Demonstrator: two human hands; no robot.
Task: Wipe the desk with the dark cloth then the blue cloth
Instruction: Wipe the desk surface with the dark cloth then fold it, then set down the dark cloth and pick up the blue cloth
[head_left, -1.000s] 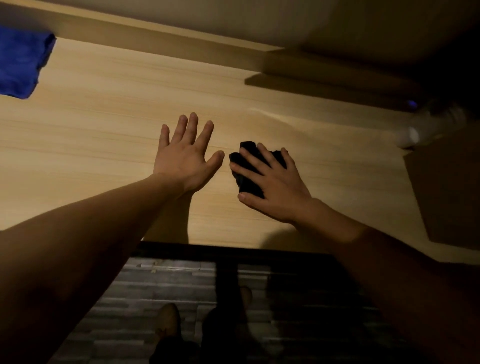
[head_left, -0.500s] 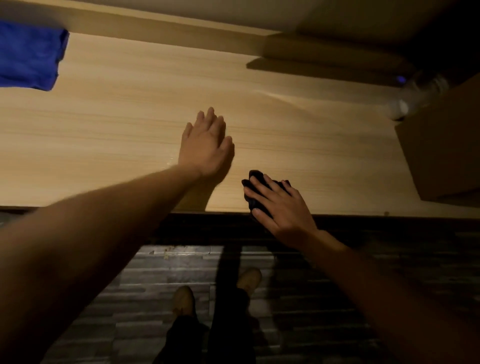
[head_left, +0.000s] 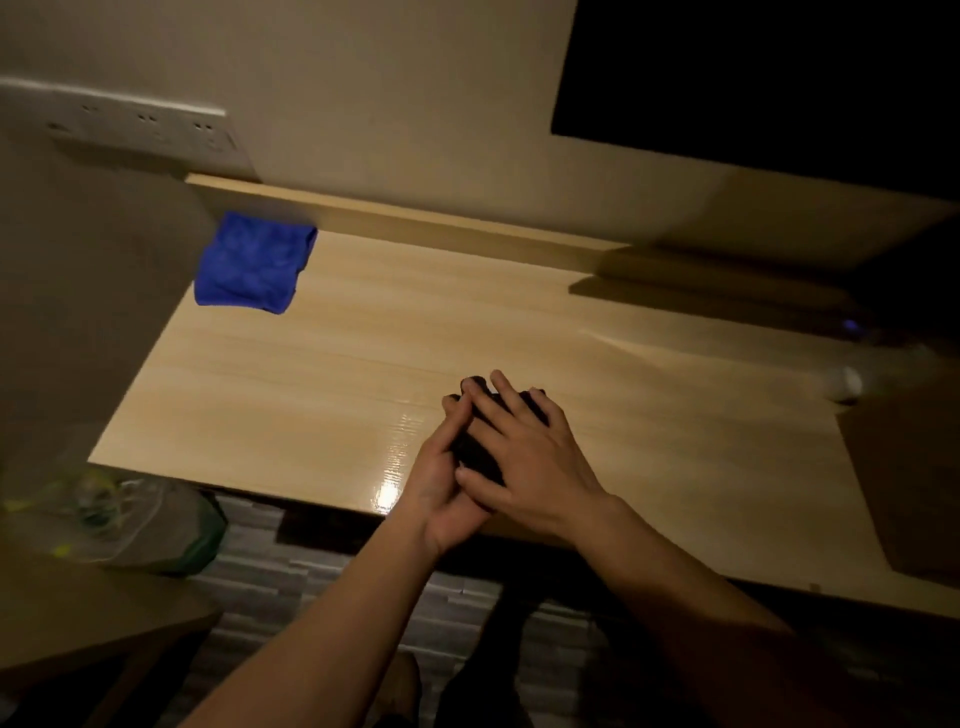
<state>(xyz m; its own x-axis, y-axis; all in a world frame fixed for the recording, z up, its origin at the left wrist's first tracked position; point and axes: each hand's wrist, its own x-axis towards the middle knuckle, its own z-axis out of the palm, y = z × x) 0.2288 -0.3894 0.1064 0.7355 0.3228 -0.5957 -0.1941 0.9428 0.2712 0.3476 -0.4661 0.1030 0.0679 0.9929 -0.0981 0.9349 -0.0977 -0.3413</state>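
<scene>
Your desk (head_left: 322, 364) fills most of the view, a pale wood top with a wet-looking sheen near its front edge, just left of your hands. A brown box (head_left: 904, 483) sits at the right end, with a pale bottle (head_left: 844, 384) lying just behind it. The blue cloth (head_left: 252, 270) lies folded at the back left corner, well apart from both hands and untouched.

The dark cloth (head_left: 475, 457) is bunched small near the front edge, right of the middle. Your right hand (head_left: 524, 457) lies spread flat over it, pressing it down, while your left hand (head_left: 441, 478) comes in from the left, its fingers (head_left: 460, 415) touching the cloth's near side. You seem to be gathering or refolding it; whether the left hand truly grips it I cannot tell.

Mind three things. The cloth is so near the front edge that a pull toward you could drag it off onto the floor. Bunched this tight, it would cover little with each pass and leave streaks. And a wide sweep to the right could knock the bottle, which looks free to roll.
</scene>
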